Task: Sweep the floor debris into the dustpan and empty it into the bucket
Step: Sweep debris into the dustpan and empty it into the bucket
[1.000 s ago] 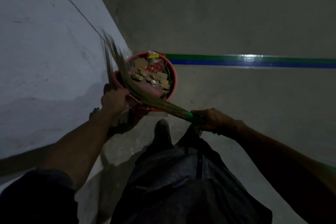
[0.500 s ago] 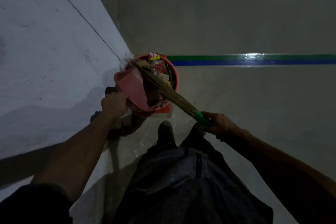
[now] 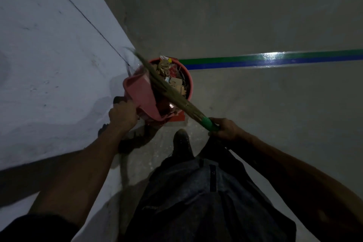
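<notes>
1. Left hand [image 3: 122, 115]: fingers curled around the dark handle of the dustpan [image 3: 141, 94], gripping it.
2. Dustpan: pink, tilted over the left rim of the bucket [image 3: 189, 82], its open edge over the bucket's mouth.
3. Right hand [image 3: 225, 128]: clasped around the green grip of the broom [image 3: 172, 94].
4. Broom: a bundle of straw bristles running diagonally from the right hand, up and left across the dustpan and the bucket. The bristle tips extend past the bucket's far-left rim and appear blurred.
5. Bucket: red, standing on the floor [image 3: 255, 114] close to the white wall [image 3: 49, 65]. It holds debris [image 3: 174, 82]: cardboard scraps, paper and wrappers, piled near the rim.
6. A red flat piece [image 3: 179, 117] lies on the floor at the near side of the bucket, partly hidden.
7. A green and blue stripe [image 3: 275, 60] runs across the floor from the bucket to the right edge.
8. A dark shoe [image 3: 181, 143] rests on the floor just below the bucket, between the two arms.
</notes>
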A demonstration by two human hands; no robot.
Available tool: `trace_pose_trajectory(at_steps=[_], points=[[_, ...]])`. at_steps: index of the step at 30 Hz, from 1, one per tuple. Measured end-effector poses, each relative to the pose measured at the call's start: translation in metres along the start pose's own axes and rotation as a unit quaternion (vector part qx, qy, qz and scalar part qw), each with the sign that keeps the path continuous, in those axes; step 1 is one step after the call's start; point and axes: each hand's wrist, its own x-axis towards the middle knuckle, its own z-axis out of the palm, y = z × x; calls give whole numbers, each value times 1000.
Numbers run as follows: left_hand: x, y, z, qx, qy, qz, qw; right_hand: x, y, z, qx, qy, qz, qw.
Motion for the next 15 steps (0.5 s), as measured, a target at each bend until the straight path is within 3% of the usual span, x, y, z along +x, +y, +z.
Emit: trace_pose_trajectory(at_steps=[4,10,15], points=[[-1,3,-1,-9,1,-15,1000,-16,1,0,23,0,-9,1000],[-3,7,1,-13,19,3,1000,-17,-10,12,-26,-75,-30,996],[-11,2,5,-29,28,4,999,-9,-10,9,-6,-23,19,1000]])
